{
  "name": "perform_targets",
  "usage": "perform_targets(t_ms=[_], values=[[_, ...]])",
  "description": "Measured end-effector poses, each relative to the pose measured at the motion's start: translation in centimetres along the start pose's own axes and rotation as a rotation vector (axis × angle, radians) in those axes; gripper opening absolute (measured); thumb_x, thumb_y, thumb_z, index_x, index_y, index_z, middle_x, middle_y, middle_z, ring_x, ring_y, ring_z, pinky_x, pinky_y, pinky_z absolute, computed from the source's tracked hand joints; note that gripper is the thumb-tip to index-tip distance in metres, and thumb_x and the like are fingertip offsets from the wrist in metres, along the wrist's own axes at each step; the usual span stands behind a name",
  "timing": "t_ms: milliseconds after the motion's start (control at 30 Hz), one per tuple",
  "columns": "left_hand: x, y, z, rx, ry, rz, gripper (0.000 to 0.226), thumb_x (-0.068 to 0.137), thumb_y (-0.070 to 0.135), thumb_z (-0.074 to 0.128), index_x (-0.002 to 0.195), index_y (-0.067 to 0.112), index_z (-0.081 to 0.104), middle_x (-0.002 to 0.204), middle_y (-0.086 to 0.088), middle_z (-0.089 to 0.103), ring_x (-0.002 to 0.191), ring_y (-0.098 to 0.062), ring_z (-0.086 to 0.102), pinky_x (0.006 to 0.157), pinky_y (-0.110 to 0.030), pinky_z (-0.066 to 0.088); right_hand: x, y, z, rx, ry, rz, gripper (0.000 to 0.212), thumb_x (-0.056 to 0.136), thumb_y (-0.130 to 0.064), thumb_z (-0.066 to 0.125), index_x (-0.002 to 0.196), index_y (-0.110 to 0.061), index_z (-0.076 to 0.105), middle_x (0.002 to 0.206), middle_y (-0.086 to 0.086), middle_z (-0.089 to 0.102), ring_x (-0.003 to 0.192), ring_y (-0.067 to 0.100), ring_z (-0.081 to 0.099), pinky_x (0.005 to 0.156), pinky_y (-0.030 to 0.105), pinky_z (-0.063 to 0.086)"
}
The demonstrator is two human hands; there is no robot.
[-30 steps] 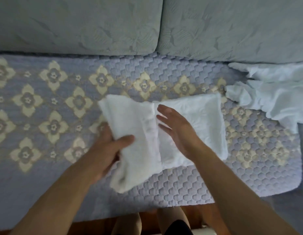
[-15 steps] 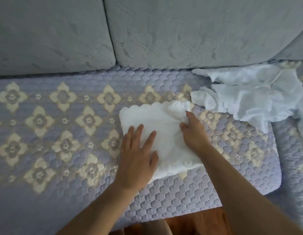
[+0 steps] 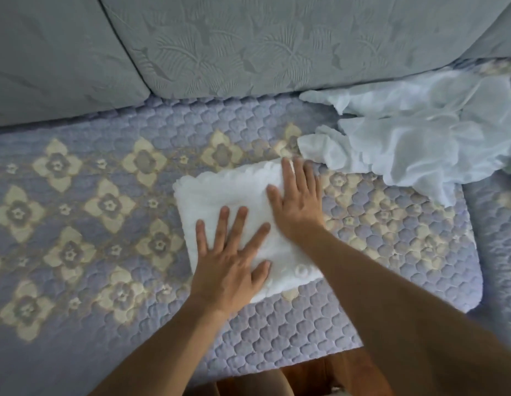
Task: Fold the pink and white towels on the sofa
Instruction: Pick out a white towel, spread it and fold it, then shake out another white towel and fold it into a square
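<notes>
White towel [image 3: 220,195], hands [image 3: 263,232] now flat.

A quilted sofa cover [image 3: 277,338] carries a folded white towel [image 3: 220,195] under the fingers [image 3: 240,221] and a crumpled white towel [image 3: 420,144] just beyond the right fingertips.

Soft, even daylight fills my view, with no hard glare anywhere. The folded white towel [image 3: 234,201] under my left hand [image 3: 231,264] and right hand [image 3: 297,204] is bright enough that much of its texture washes out. My hands cast only faint, diffuse shadows on it. My right hand is slightly smeared by motion blur; my left is sharper. Beyond my right hand, the crumpled white cloth [image 3: 420,138] looks bluish and soft-edged. Behind my hands, the sofa back cushions [image 3: 248,44] show their embossed pattern in gentle relief. The wide lens bends the seat edges, and my forearms swell large and blurry at the near edge.
</notes>
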State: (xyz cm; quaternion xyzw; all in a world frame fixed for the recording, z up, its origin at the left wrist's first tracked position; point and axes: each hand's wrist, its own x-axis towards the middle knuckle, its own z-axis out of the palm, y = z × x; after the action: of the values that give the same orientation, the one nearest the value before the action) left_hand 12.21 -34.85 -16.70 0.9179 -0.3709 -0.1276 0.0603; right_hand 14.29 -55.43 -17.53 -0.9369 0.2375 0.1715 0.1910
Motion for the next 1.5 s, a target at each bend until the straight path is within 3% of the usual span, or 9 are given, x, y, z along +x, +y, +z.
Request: perform_targets(t_ms=[300,400,467,600,767,1000,1133,1333,1500], values=[[-1.6,-1.3,-3.0,-0.264,0.039,-0.206,0.066,0.093,0.064,0.040,0.154,0.041,0.026,0.168,-0.007,0.009,0.155,-0.032,0.003,0.121,-0.058,0.009,-8.2,1.9,-0.7,0.364,-0.134,0.303,0.106,0.070,-0.082,0.053,0.154,-0.042,0.002,0.158,-0.009,0.018,0.146,0.023,0.021,0.115,0.051,0.026],[-3.1,-3.4,-4.2,-1.003,0.087,-0.849,0.075,0.087,0.046,0.068,0.151,0.032,0.031,0.155,-0.008,0.039,0.140,-0.025,0.041,0.110,-0.047,0.037,-9.9,2.0,-0.5,0.387,-0.184,0.436,0.099,0.072,-0.075,0.063,0.152,-0.032,0.023,0.145,-0.004,0.033,0.133,0.025,0.041,0.106,0.049,0.042],[-3.9,-3.6,-5.3,-1.693,-0.148,-1.119,0.063,0.088,0.035,0.075,0.143,0.026,0.046,0.134,-0.005,0.064,0.116,-0.024,0.066,0.091,-0.045,0.055,-9.4,1.1,-1.9,0.635,-0.286,0.547,0.091,0.073,-0.067,0.073,0.145,-0.026,0.038,0.137,-0.004,0.047,0.120,0.025,0.055,0.099,0.047,0.050],[-5.2,-3.2,-9.4,-1.969,-0.483,-1.041,0.052,0.090,0.040,0.071,0.136,0.019,0.059,0.131,-0.007,0.068,0.117,-0.027,0.067,0.102,-0.049,0.050,-11.0,-0.1,-8.8,1.230,-0.601,0.696,0.066,0.072,-0.041,0.089,0.126,-0.013,0.064,0.112,0.007,0.076,0.102,0.028,0.074,0.086,0.045,0.061],[-5.6,1.4,-17.1,-2.261,-0.649,-0.922,0.067,0.091,0.043,0.070,0.147,0.012,0.050,0.148,-0.013,0.053,0.136,-0.032,0.051,0.114,-0.052,0.039,-17.7,1.8,-18.4,1.519,-0.534,0.722,0.046,0.079,-0.035,0.084,0.117,-0.012,0.071,0.112,0.014,0.075,0.099,0.031,0.074,0.073,0.039,0.061],[4.5,19.9,-22.1,-1.865,-0.687,-0.680,0.047,0.089,0.012,0.068,0.135,0.019,0.059,0.128,-0.012,0.068,0.113,-0.035,0.068,0.088,-0.046,0.056,-24.5,16.7,-28.6,1.746,-0.136,0.705,0.053,0.082,-0.029,0.081,0.127,-0.005,0.066,0.122,0.018,0.071,0.112,0.035,0.069,0.095,0.046,0.056],[17.1,34.8,-25.3,-1.754,-0.607,-0.529,0.038,0.087,0.007,0.066,0.121,0.024,0.065,0.111,-0.009,0.075,0.088,-0.027,0.075,0.068,-0.038,0.058,-24.4,28.4,-37.2,1.805,0.285,0.630,0.051,0.081,-0.022,0.076,0.127,-0.004,0.063,0.114,0.016,0.074,0.100,0.032,0.074,0.068,0.037,0.061],[32.7,54.3,-29.5,-1.683,-0.325,-0.212,0.047,0.074,0.030,0.076,0.119,0.036,0.064,0.110,0.006,0.075,0.092,-0.015,0.075,0.065,-0.031,0.058,-20.8,45.0,-45.0,1.901,0.709,0.340,0.045,0.091,-0.022,0.071,0.133,-0.014,0.058,0.126,0.012,0.070,0.111,0.033,0.070,0.080,0.049,0.060],[37.4,59.7,-18.6,-1.202,-0.184,-0.172,0.054,0.094,0.037,0.063,0.143,0.026,0.045,0.128,-0.004,0.064,0.113,-0.023,0.065,0.088,-0.036,0.055,-13.7,54.6,-37.6,1.906,0.698,0.648,0.039,0.092,-0.024,0.071,0.129,-0.017,0.060,0.117,0.006,0.074,0.103,0.026,0.073,0.077,0.041,0.062]])
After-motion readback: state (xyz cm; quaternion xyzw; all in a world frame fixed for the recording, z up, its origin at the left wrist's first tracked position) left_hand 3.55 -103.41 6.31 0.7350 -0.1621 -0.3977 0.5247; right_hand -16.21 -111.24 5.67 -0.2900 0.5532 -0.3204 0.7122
